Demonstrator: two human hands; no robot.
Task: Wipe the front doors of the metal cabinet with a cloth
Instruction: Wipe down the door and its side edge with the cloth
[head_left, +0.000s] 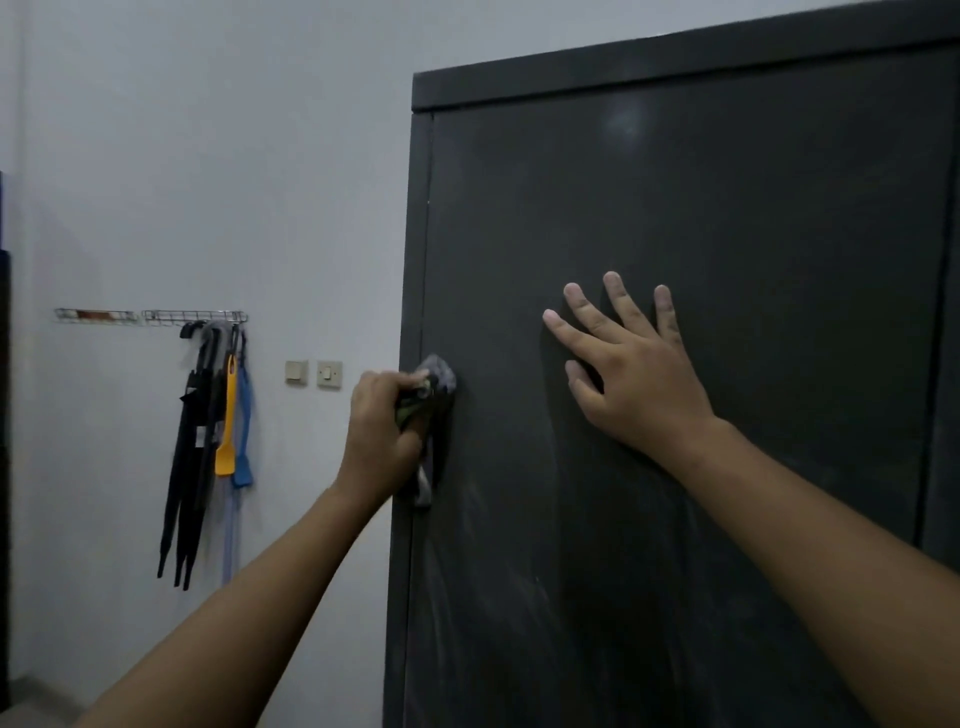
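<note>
A tall dark metal cabinet (727, 208) fills the right half of the view, its left front door (675, 545) dusty with pale smear marks low down. My left hand (382, 434) grips a bunched grey patterned cloth (436, 384) and holds it against the door's left edge at mid height; a tail of the cloth hangs below the hand. My right hand (634, 364) lies flat on the door with fingers spread, to the right of the cloth.
A pale wall (208, 156) runs left of the cabinet. On it, a wire rack (150, 315) carries dark umbrellas (189, 457), a yellow tool (227, 421) and a blue tool (243, 431). Two wall switches (313, 373) sit near the cabinet's side. The second door's edge (943, 364) is at far right.
</note>
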